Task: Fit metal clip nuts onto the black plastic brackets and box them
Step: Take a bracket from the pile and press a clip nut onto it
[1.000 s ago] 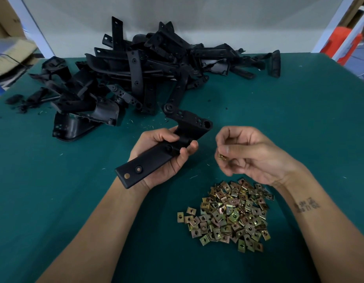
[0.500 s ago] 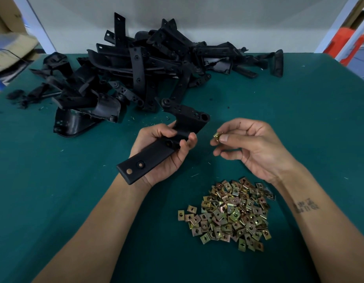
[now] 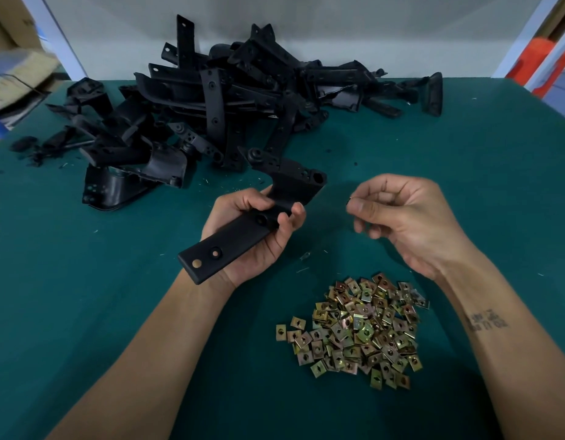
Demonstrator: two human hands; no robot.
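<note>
Fingers of the left hand [image 3: 259, 230] curl round a black bracket [image 3: 243, 236] held above the green table [image 3: 84, 312]. Just beside it, the right hand [image 3: 405, 220] pinches a small clip nut [image 3: 348, 202], barely visible. Loose clip nuts [image 3: 357, 331] lie heaped below the right hand.

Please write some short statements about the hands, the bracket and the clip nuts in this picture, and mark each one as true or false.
1. The left hand grips a black bracket. True.
2. The right hand rests on the heap of clip nuts. False: it is raised above the green table, apart from the heap.
3. The pile of brackets lies at the far side. True.
4. The clip nuts lie in a box. False: loose on the table.
</note>
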